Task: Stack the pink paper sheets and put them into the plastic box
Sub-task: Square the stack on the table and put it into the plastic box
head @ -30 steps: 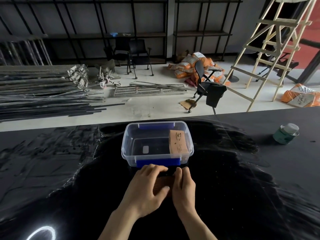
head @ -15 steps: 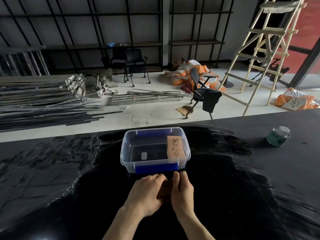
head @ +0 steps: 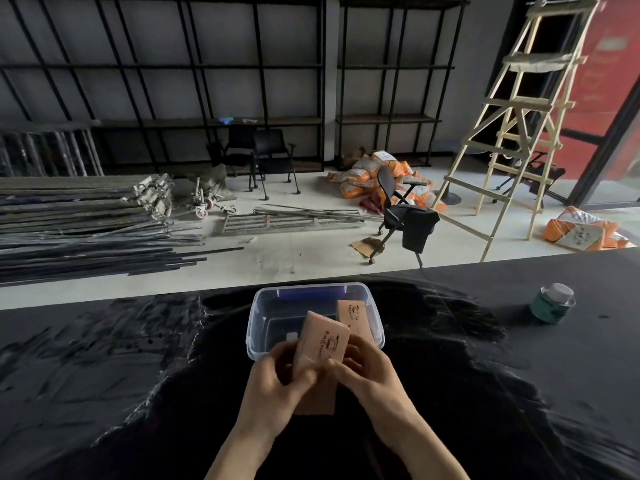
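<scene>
A clear plastic box (head: 258,318) with blue latches stands on the black table, just beyond my hands. One pink paper sheet (head: 352,311) with a printed logo leans inside it on the right. I hold a pink stack (head: 323,342) lifted and tilted over the box's near edge. My left hand (head: 277,382) grips its left side with the thumb across the front. From the right, my right hand (head: 367,372) pinches the stack. More pink paper (head: 317,398) shows below, between my hands; whether it belongs to the held stack is unclear.
A green jar (head: 551,304) with a clear lid stands on the black table (head: 138,375) at the far right. Beyond the table's far edge lie metal bars, an office chair, orange sacks and a wooden ladder.
Both hands have come up off the table with the pink stack, which now stands tilted above the box's near edge. The view has tilted slightly.
</scene>
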`<state>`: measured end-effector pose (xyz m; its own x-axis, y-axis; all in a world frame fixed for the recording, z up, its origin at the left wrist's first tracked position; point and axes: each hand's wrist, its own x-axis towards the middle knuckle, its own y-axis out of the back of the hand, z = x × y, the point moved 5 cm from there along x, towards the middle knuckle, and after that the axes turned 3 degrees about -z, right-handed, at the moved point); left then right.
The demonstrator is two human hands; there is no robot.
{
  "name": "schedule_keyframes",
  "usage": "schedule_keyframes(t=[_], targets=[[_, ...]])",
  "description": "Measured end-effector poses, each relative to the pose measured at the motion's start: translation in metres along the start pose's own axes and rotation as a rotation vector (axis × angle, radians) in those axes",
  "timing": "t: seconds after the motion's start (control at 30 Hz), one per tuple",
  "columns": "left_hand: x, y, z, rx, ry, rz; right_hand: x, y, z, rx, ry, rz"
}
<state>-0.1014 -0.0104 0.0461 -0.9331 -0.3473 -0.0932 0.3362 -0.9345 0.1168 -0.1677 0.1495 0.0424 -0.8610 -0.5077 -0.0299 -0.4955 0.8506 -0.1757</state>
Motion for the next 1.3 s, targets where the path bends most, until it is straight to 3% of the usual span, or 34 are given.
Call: schedule_keyframes(t=[0.13, 0.47, 0.6, 0.7, 0.8, 0.97, 1.3], targets=[[-0.003, 0.002, 0.001, -0.127, 0.054, -0.003, 0.006, -0.006, -0.004, -0.024, 0.023, 0.016], [0.009, 0.008, 0.001, -0.159, 0.116, 0.018, 0.019, -0.010, -0.001, -0.146, 0.024, 0.049], [0.020, 0.010, -0.005, -0.190, 0.154, 0.091, 0.033, 0.001, -0.015, -0.465, 0.120, 0.159], [0.024, 0.013, -0.006, -0.226, 0.177, 0.150, 0.040, 0.019, -0.030, -0.973, 0.215, 0.346], [0.027, 0.015, -0.002, -0.231, 0.184, 0.183, 0.050, 0.029, -0.025, -1.297, 0.132, 0.212], [0.031, 0.018, 0.004, -0.233, 0.189, 0.216, 0.048, 0.033, 0.002, -1.436, 0.101, -0.061], [0.030, 0.015, 0.004, -0.198, 0.185, 0.217, 0.030, 0.041, 0.020, -1.423, 0.234, 0.017]])
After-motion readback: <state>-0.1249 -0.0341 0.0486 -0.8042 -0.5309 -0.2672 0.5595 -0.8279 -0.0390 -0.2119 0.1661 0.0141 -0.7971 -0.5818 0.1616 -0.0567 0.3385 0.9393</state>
